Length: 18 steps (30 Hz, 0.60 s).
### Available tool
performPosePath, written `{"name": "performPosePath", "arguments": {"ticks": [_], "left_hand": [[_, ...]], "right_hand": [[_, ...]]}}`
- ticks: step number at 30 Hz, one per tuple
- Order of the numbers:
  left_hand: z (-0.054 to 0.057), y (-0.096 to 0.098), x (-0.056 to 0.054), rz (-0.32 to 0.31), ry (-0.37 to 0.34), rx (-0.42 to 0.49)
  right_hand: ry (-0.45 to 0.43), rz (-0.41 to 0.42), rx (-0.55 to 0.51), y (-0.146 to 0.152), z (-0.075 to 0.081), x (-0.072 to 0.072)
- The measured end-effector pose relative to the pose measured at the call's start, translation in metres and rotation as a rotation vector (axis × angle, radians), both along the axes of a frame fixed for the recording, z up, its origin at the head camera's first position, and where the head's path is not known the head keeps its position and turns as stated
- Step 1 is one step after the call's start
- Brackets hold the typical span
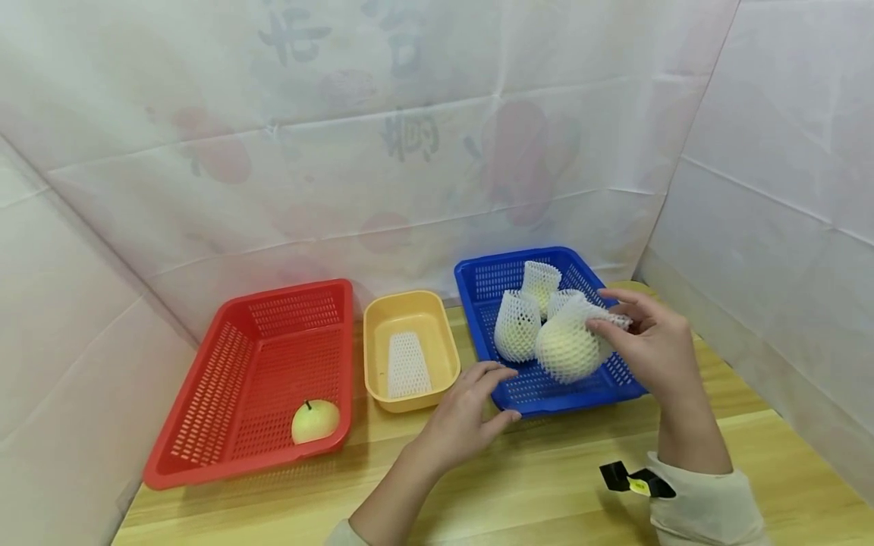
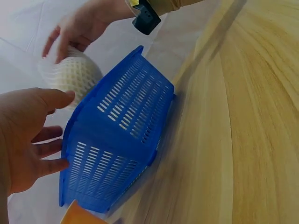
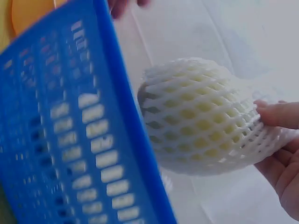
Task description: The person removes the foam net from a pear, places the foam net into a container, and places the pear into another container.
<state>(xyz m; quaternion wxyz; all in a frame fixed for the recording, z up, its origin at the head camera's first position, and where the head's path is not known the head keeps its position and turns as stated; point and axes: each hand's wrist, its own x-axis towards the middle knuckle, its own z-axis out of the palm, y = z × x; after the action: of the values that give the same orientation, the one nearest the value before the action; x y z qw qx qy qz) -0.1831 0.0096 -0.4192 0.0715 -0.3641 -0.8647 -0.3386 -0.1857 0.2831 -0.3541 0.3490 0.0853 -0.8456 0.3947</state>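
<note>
In the head view my right hand (image 1: pixel 652 345) pinches the gathered end of a white foam net around a pear (image 1: pixel 568 350), held over the blue basket (image 1: pixel 539 406). The right wrist view shows the netted pear (image 3: pixel 196 116) close to the basket's rim, with thumb and fingers on the net's narrow end. Several more netted pears, one of them a netted pear (image 1: pixel 517 327) at the left, sit in the basket. My left hand (image 1: pixel 464 413) is at the basket's near left corner, fingers spread and apart, fingertips right at the rim.
A yellow tray (image 1: pixel 377 318) in the middle holds a flat, empty foam net (image 1: pixel 407 365). To the left stands a red basket (image 1: pixel 225 341) with one bare pear (image 1: pixel 315 421) in its near right corner. A printed cloth (image 1: pixel 328 189) hangs behind the wooden table (image 1: pixel 519 493).
</note>
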Motion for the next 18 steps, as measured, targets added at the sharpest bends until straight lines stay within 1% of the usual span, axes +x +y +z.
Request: {"name": "performPosePath", "arguments": {"ticks": [2, 5, 8, 10, 12, 15, 17, 18], "left_hand": [[0.001, 0.000, 0.000, 0.006, -0.042, 0.021], [0.003, 0.001, 0.002, 0.016, -0.111, 0.061], [0.006, 0.003, 0.005, 0.033, -0.193, 0.114], [0.009, 0.004, 0.007, 0.031, -0.261, 0.180], [0.012, 0.004, 0.009, 0.008, -0.333, 0.270], [0.016, 0.003, 0.011, -0.035, -0.422, 0.392], [0.017, 0.002, 0.012, -0.055, -0.464, 0.444], [0.017, 0.001, 0.012, -0.055, -0.479, 0.458]], "right_hand": [[0.074, 0.054, -0.010, -0.008, 0.003, 0.001], [0.160, 0.124, -0.002, -0.018, 0.006, 0.004], [0.218, 0.201, -0.014, -0.027, 0.008, 0.009], [0.248, 0.255, -0.025, -0.033, 0.009, 0.012], [0.266, 0.311, -0.030, -0.039, 0.010, 0.014], [0.277, 0.381, -0.018, -0.050, 0.010, 0.018], [0.262, 0.424, -0.011, -0.058, 0.009, 0.020], [0.253, 0.434, 0.000, -0.061, 0.008, 0.021]]}}
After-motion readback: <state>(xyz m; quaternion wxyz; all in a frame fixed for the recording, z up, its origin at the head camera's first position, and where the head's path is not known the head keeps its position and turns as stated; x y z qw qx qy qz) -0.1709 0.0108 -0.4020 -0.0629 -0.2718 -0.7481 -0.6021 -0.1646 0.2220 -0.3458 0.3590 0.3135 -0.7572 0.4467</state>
